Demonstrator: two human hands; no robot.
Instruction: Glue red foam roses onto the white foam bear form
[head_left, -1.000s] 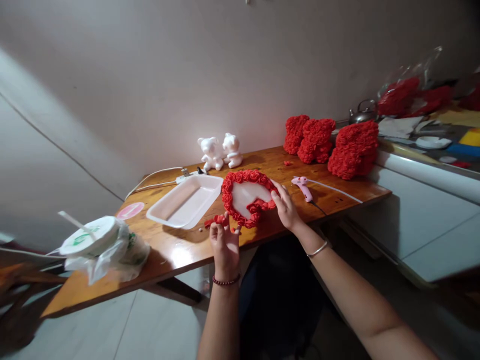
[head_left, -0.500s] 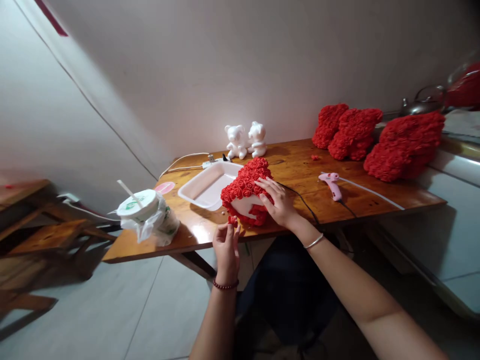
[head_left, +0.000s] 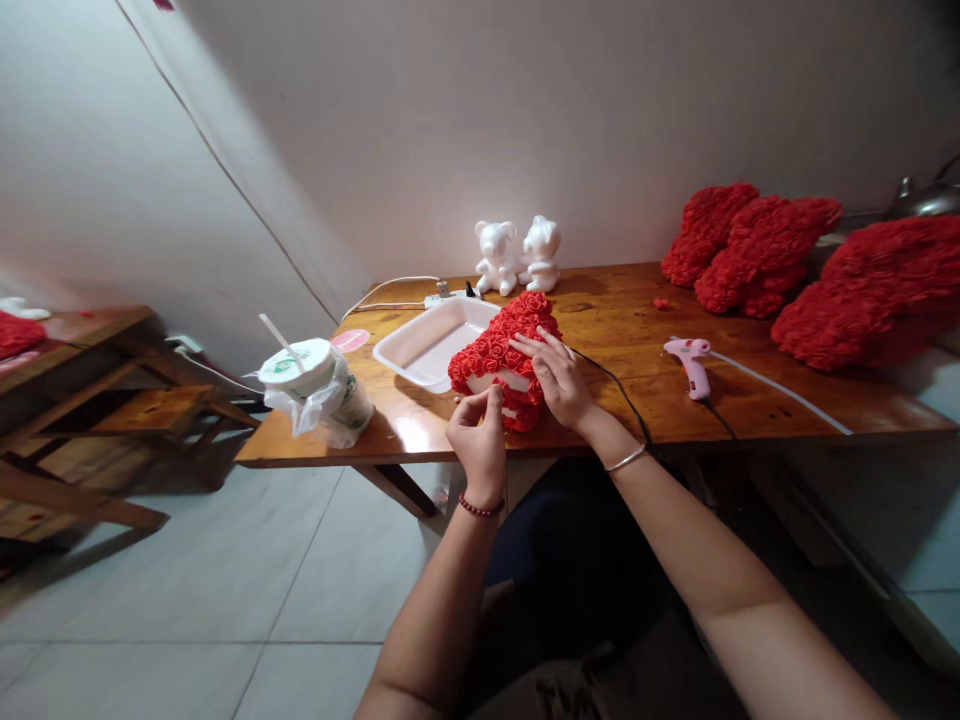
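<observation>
Red foam roses cover the foam form [head_left: 499, 365] under your right hand [head_left: 559, 380], with white bands of bare foam showing between them. That hand's fingers spread across the form and hold it against the tabletop [head_left: 622, 310]. Your left hand [head_left: 478, 445] sits just beside the form, its fingertips [head_left: 491, 400] pinched narrow; whether they grip anything is hidden. A thin black cord [head_left: 615, 385] curves just right of your right hand, and a pink hot glue gun [head_left: 694, 355] lies farther right. Beyond your hands, a white foam tray [head_left: 397, 352] sits just behind the form, and a bagged cup with a straw [head_left: 292, 362] stands left of your left hand. Farthest off, two white foam bears [head_left: 517, 258] stand near the wall, while red rose-covered bears [head_left: 757, 250] are heaped far to the right.
</observation>
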